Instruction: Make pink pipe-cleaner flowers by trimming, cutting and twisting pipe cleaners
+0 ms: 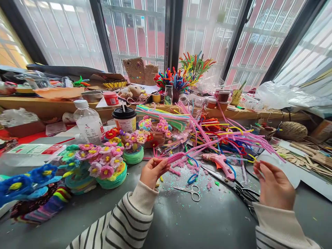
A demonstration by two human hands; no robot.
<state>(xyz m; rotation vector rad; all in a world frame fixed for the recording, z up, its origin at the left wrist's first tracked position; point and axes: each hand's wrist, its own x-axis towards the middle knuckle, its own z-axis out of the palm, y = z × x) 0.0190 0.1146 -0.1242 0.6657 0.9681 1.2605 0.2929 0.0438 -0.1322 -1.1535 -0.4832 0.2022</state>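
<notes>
My left hand (155, 172) is closed in a pinch on a pink pipe cleaner piece (176, 157), which points right from the fingertips. Off to the right, my right hand (276, 183) also pinches, its fingertips at the end of a yellow pipe cleaner (251, 158). Between the hands lie small silver scissors (193, 192), a pink glue gun (220, 164) and black-handled pliers (246, 193). A looped blue pipe cleaner (193, 178) and pink fluff scraps (175, 172) rest near the left hand. Behind them spreads a heap of long pink pipe cleaners (207, 138).
At left stand pipe-cleaner flower pots (111, 174), a plastic bottle (88, 122) and a lidded paper cup (125, 121). Wooden craft sticks (293, 159) and a twine ball (293, 130) lie at right. A cluttered wooden ledge (145, 109) runs below the windows.
</notes>
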